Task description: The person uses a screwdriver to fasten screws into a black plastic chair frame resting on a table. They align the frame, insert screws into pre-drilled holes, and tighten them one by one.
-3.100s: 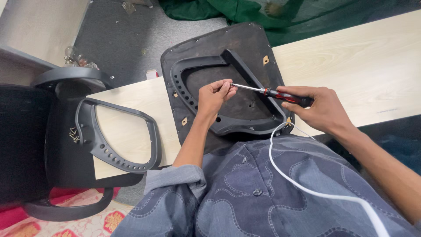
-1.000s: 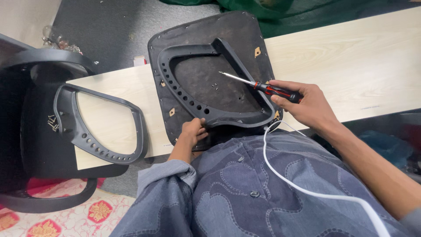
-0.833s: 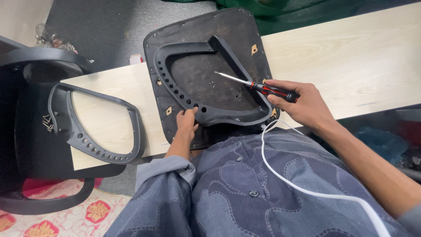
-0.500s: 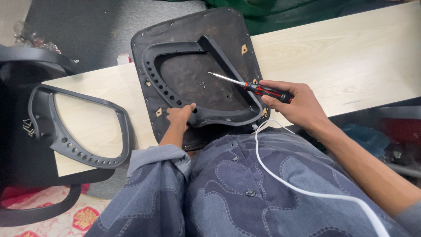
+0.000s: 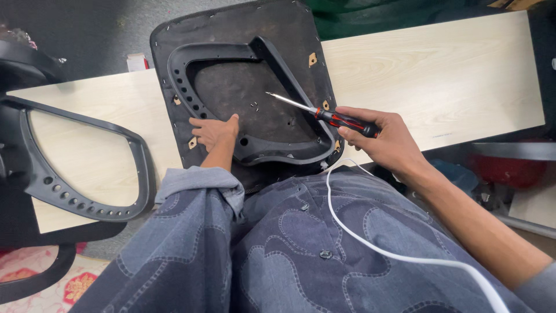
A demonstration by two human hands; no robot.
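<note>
Since half a second ago the left hand (image 5: 213,131) has shifted from the near rim of the plastic frame to a spot further to its left, and now lies flat, fingers together and closed on nothing, on the dark underside of the chair seat pan (image 5: 243,87); judging from that, it is bracing the seat while the tool is brought in. To its right, the right hand (image 5: 382,139) is wrapped tight round the red-and-black handle of a screwdriver (image 5: 324,113), whose metal tip points away from that hand toward the middle of the seat, just short of two small loose fasteners (image 5: 253,105). Both hands work over the pale wooden counter (image 5: 452,75). Beyond the left hand, at the counter's far edge, sits a small red and white box (image 5: 137,61), too small to tell more. Left of that hand lies a black armrest loop (image 5: 87,168). Nearer than both hands, a white cable (image 5: 370,243) trails over the blue patterned shirt
</note>
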